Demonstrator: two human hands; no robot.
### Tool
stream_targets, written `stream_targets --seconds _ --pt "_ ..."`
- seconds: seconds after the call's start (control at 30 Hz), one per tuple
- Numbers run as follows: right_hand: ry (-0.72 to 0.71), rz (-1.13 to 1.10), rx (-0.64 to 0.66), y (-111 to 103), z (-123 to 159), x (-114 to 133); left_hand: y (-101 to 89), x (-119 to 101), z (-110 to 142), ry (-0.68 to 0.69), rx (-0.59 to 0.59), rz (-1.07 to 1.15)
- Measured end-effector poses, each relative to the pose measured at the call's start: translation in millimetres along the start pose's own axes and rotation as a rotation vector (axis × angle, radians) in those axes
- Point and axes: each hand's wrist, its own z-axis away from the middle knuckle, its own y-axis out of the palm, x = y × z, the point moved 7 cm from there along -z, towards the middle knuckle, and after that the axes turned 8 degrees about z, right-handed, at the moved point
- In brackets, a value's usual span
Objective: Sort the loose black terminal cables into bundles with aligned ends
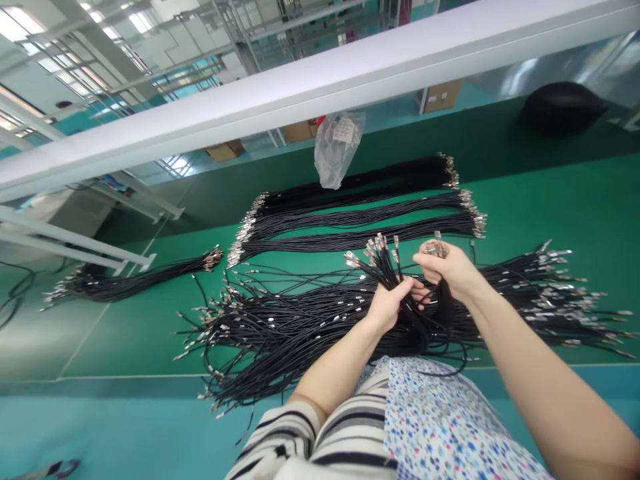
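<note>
Cable bunch point(387, 265): raised above the near side of the green table point(560, 207), before the wearer's floral apron point(440, 407); metal connectors point(375, 248) fan out at its upper end.
Left hand point(390, 303): fingers curled round the bunch below its connectors, thumb across the front, with little opening left between them.
Right hand point(450, 267): fingers closed on a second bunch point(434, 249), whose ends form a compact cluster at the top of the fist; black lengths hang beneath.
Loose pile point(300, 323): under both hands, strands crossing, ends spread to either side.
Ordered bundles point(350, 239): beyond the pile, side by side, their ends gathered; a clear bag point(337, 153) appears by the farthest.
Black sheathing point(365, 269): probably flexible and springy, each strand light, the mass heavier; smooth lengths may slide apart or snag on neighbours.
Connector ends: likely the more fragile part; the sounder hold is round the sheathed lengths just behind them, with the bunch encircled, since a pull on the metal could bend it.
</note>
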Motion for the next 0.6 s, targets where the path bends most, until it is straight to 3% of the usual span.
stream_targets --seconds 0.13,0.27,0.43,0.6 --pt "0.039 0.197 0.016 12.7 0.4 1.2 2.4 -4.0 -1.2 0.097 -0.022 -0.065" --pt "0.036 0.333 0.164 34.3 -1.0 1.7 3.4 1.9 -1.7 0.007 0.039 -0.08" --pt "-0.045 0.337 0.072 28.0 -3.8 8.8 5.4 1.7 4.0 -0.036 0.109 -0.043" --pt "-0.055 0.246 0.014 20.0 -4.1 11.0 14.0 2.5 5.5 -0.148 0.278 -0.093"
